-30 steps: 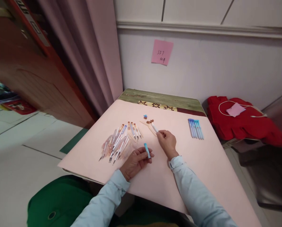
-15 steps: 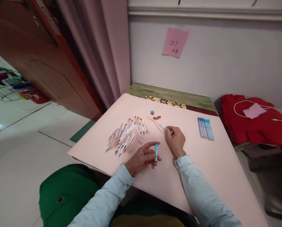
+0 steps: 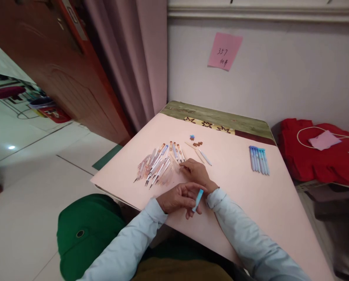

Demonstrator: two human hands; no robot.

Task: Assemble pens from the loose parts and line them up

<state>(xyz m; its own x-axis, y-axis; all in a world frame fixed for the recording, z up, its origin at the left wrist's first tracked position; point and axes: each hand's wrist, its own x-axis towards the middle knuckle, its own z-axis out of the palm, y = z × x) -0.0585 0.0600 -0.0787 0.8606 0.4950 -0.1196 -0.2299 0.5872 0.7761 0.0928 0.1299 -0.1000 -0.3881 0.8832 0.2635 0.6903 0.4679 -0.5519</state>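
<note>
My left hand is closed on a short turquoise pen barrel, held tilted between thumb and fingers above the table's near side. My right hand reaches across just beyond it, fingers pinched at the right edge of a pile of pen parts. A pale pen part lies at those fingertips; whether it is gripped I cannot make out. Several pens with brown or blue ends lie in and beside the pile. Farther back, a pale blue-white pen piece rests beside cream-coloured sticks.
Small brown caps and a small blue piece lie near the table's far side. A row of blue pens sits to the right. Beyond the table's right edge is a red cloth; a green stool cover stands at the near left.
My right hand has moved left to the pile, leaving the pale blue-white pen piece on the table. My left hand still holds the turquoise barrel, now more tilted. The view has shifted slightly.
</note>
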